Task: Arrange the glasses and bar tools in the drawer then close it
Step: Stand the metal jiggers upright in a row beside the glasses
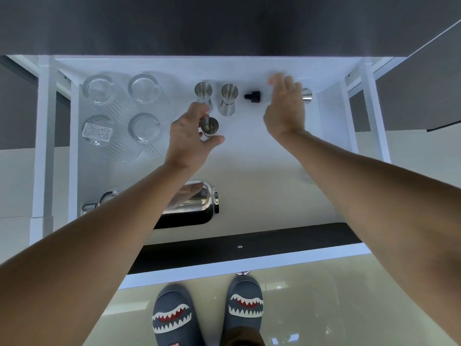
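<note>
A white drawer [262,156] stands pulled out below me. Several ribbed clear glasses sit upside down at its left, one [98,132] with a paper label. Two steel jiggers [203,92] [228,98] stand in a row at the back, with a black dropper bottle [252,96] beside them. My left hand [189,138] grips a third small steel jigger [209,127] just in front of that row. My right hand [285,106] hovers with fingers spread over the back right, beside a steel cylinder [307,95] that it partly hides.
A shiny steel tray [197,203] and a steel tool [99,203] lie near the drawer's front left, partly under my left forearm. The dark drawer front [249,243] is toward me. My feet in shark-pattern slippers [245,303] stand on a glossy floor.
</note>
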The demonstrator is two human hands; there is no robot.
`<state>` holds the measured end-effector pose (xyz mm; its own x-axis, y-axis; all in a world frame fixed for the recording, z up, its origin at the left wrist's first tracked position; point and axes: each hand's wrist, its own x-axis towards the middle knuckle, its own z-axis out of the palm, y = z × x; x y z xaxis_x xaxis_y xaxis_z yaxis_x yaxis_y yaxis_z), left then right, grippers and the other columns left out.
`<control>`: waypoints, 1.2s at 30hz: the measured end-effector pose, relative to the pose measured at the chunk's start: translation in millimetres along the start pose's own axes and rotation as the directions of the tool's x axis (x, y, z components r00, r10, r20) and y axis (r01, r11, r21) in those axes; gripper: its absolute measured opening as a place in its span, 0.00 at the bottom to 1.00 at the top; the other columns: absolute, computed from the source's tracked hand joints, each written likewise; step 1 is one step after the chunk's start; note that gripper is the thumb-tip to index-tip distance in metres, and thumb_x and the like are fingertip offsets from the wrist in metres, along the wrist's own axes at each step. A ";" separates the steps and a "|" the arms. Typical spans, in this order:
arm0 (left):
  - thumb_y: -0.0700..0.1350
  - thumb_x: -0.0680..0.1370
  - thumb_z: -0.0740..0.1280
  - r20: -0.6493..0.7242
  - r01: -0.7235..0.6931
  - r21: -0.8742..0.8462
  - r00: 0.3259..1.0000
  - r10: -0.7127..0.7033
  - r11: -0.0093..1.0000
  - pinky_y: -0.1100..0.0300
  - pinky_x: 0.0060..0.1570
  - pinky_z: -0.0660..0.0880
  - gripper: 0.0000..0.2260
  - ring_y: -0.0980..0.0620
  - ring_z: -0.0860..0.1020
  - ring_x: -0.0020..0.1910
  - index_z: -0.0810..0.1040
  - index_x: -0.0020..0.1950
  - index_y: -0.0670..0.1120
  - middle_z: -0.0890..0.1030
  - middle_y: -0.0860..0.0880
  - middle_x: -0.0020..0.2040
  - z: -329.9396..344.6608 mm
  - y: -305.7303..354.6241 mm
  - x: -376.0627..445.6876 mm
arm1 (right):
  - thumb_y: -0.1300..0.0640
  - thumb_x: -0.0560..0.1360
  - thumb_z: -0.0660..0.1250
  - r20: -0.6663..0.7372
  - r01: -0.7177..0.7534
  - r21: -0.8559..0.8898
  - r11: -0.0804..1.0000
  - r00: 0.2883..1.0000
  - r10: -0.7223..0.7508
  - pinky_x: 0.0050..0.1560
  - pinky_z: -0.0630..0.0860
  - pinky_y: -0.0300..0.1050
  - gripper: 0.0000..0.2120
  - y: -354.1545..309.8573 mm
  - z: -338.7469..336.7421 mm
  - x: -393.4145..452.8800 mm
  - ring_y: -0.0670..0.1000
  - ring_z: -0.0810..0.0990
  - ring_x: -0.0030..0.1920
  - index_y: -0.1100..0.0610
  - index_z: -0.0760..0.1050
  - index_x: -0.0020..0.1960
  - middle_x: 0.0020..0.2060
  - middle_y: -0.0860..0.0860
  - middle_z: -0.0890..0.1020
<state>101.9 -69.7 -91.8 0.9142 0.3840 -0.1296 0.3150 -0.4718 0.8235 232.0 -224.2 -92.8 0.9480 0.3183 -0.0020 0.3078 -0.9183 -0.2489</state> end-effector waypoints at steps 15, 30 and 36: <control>0.41 0.68 0.76 -0.039 0.111 -0.094 0.993 -0.115 0.989 0.74 0.44 0.74 0.17 0.51 0.81 0.46 0.81 0.55 0.44 0.81 0.50 0.42 -3.4 3.9 0.6 | 0.65 0.78 0.62 0.117 0.031 0.092 0.995 0.992 -0.042 0.52 0.73 0.51 0.21 40.0 -17.7 -41.6 0.60 0.76 0.50 0.57 0.66 0.70 0.57 0.62 0.73; 0.40 0.66 0.77 -0.032 0.188 -0.108 0.981 -0.192 0.976 0.68 0.48 0.75 0.19 0.52 0.81 0.47 0.81 0.56 0.44 0.82 0.49 0.45 -5.2 8.5 0.3 | 0.65 0.72 0.68 0.184 0.198 0.303 0.932 0.948 -0.261 0.42 0.72 0.43 0.14 -39.3 6.5 -41.3 0.59 0.78 0.45 0.62 0.73 0.57 0.49 0.60 0.78; 0.42 0.66 0.78 -0.029 0.186 -0.071 0.982 -0.188 0.980 0.58 0.54 0.78 0.22 0.52 0.81 0.51 0.79 0.59 0.44 0.82 0.49 0.50 -5.8 13.2 -2.0 | 0.67 0.70 0.68 0.225 0.161 0.352 0.922 0.942 -0.250 0.45 0.75 0.48 0.25 -30.3 -7.8 -56.4 0.56 0.76 0.48 0.58 0.66 0.65 0.54 0.59 0.76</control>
<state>102.8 -72.2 -77.5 0.8309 0.4886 -0.2663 0.4602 -0.3344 0.8224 169.8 -216.2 -77.6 0.7974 0.5825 -0.1572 0.4080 -0.7126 -0.5708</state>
